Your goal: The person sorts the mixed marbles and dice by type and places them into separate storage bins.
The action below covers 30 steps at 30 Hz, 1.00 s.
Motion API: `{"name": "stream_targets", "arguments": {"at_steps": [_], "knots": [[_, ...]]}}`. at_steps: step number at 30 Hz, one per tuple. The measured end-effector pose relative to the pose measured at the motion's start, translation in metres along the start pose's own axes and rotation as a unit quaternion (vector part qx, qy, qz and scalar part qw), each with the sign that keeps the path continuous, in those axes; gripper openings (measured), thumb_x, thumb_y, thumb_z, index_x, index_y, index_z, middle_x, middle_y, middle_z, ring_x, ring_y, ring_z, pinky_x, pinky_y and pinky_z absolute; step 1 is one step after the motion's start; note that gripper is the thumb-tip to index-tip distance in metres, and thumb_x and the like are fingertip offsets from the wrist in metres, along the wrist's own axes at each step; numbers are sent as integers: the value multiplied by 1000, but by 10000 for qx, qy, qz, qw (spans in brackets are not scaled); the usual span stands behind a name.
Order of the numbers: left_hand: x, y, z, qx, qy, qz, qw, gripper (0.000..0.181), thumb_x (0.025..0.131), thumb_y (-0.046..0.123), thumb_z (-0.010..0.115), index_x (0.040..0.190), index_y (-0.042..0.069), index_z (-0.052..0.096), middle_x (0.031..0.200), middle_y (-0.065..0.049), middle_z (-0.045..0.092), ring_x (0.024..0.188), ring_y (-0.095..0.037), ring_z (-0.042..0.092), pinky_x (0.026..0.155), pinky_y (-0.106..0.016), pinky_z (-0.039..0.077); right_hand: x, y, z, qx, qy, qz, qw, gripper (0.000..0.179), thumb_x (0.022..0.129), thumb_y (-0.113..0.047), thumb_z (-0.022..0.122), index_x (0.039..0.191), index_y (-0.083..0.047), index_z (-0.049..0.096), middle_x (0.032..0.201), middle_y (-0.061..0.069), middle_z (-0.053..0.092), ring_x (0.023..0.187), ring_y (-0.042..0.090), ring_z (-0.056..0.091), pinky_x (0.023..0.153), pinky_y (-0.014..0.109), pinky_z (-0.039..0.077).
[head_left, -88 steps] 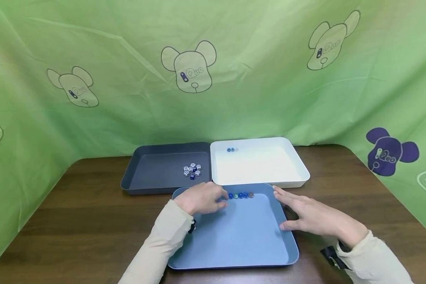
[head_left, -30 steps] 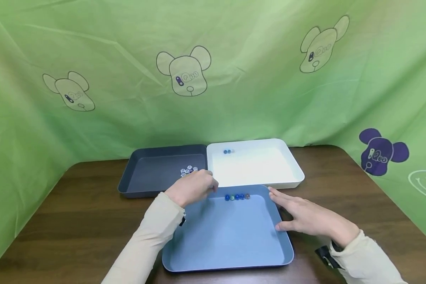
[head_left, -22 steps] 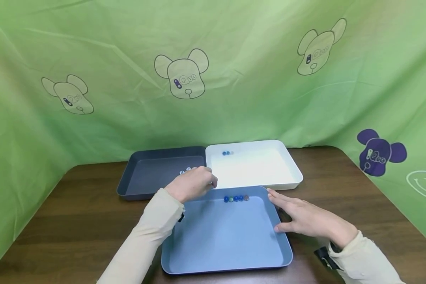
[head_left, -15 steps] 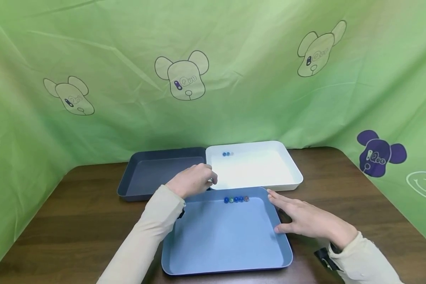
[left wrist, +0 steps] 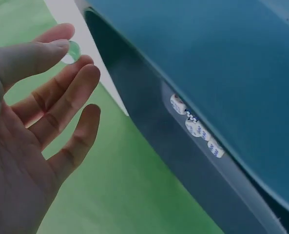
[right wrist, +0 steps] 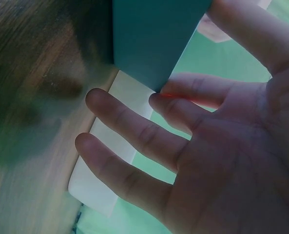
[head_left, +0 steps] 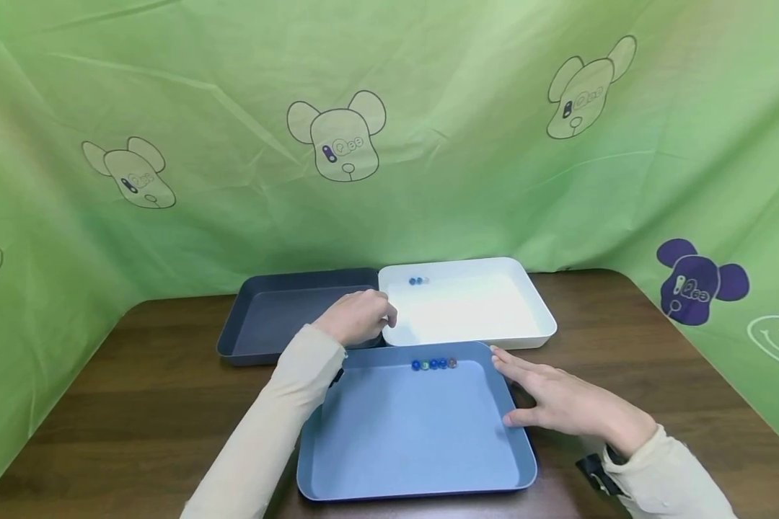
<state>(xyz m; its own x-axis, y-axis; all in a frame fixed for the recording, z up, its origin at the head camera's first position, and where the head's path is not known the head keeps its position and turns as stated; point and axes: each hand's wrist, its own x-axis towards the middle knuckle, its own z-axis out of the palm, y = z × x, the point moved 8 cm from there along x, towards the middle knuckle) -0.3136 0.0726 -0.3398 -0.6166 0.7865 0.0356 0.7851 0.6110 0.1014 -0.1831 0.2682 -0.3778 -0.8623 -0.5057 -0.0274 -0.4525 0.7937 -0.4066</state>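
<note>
1. The left hand (head_left: pixel 357 317) pinches a single clear, greenish marble (left wrist: pixel 72 52) between thumb and forefinger; the other fingers reach out loosely, apart from one another.
2. That hand, marble and all, hangs where three trays meet: above the near right part of the dark tray (head_left: pixel 279 317), beside the white tray (head_left: pixel 467 303) and by the far left corner of the blue tray (head_left: pixel 415 432).
3. The right hand (head_left: pixel 561 398) grips nothing I can see; its fingers stand apart, thumb spread, with fingertips at the blue tray's right edge.
4. Five marbles (head_left: pixel 433 364) sit in a row along the blue tray's far side: blue, green, two more blues and a brownish one.
5. Three smaller-looking marbles (head_left: pixel 419 281) line up near the white tray's far left corner, two blue and one pale.
6. Dice (left wrist: pixel 193 127), mostly white, lie in the dark tray, hidden from the head view behind the left hand.
7. The trays rest on a brown wooden table (head_left: pixel 136 411), before a green curtain (head_left: pixel 247 209) printed with mouse-eared heads.
</note>
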Motion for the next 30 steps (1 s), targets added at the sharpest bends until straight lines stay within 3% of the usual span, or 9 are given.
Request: {"name": "stream_targets", "arguments": {"at_steps": [11, 14, 22, 30], "knots": [[20, -2, 8, 424, -15, 20, 9991, 26, 98, 4, 61, 112, 14, 80, 111, -4, 73, 104, -21, 67, 90, -39, 49, -1, 0, -1, 31, -4, 13, 10000, 86, 90, -42, 75, 148, 12, 40, 158, 29, 31, 137, 51, 39, 104, 63, 36], [24, -5, 11, 526, -132, -136, 9984, 26, 99, 6, 61, 114, 16, 79, 113, -1, 73, 105, -21, 63, 90, -38, 44, 0, 0, -2, 39, -6, -13, 10000, 86, 91, -41, 75, 148, 12, 40, 158, 30, 31, 137, 51, 39, 104, 63, 36], [27, -9, 20, 872, -589, -400, 9936, 24, 102, 16, 61, 120, 20, 77, 118, 2, 69, 111, -21, 53, 104, -41, 33, 0, -1, -2, 53, -9, -27, 10000, 86, 90, -41, 75, 148, 13, 41, 157, 30, 31, 137, 51, 39, 104, 62, 37], [25, -21, 24, 883, -770, -900, 9890, 20, 105, 23, 56, 113, 17, 73, 141, -2, 56, 136, -27, 40, 113, -44, 24, 0, -1, -3, 65, -21, -16, 10000, 86, 90, -41, 75, 148, 13, 41, 157, 30, 31, 137, 51, 39, 103, 63, 37]]}}
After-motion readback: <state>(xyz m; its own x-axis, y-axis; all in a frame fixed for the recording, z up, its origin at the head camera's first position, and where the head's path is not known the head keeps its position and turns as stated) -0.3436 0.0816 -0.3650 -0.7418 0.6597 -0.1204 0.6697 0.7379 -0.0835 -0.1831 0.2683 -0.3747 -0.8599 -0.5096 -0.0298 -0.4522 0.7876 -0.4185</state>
